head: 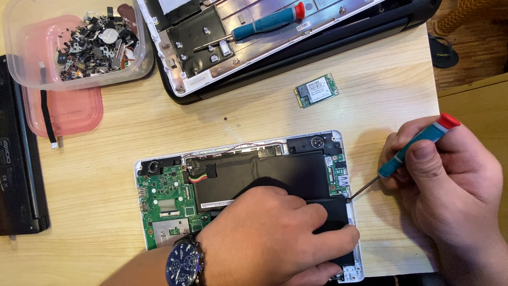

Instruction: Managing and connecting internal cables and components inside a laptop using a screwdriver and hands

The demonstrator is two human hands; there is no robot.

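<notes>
An opened white laptop base (142,212) lies on the wooden table, showing a green circuit board (164,198) on the left and a flat black battery (264,172) across the middle. My left hand (270,238), with a blue-faced wristwatch (184,263), presses flat on the battery's lower right part. My right hand (450,180) grips a teal screwdriver with a red cap (418,144). Its metal tip touches the base's right edge beside the battery corner.
A small green card (316,90) lies loose above the base. Another opened laptop shell (275,42) at the top carries a second teal screwdriver (264,22). A clear tub of metal scraps (32,58) rests on a pink lid (69,111) at top left. A black device (18,159) lies along the left edge.
</notes>
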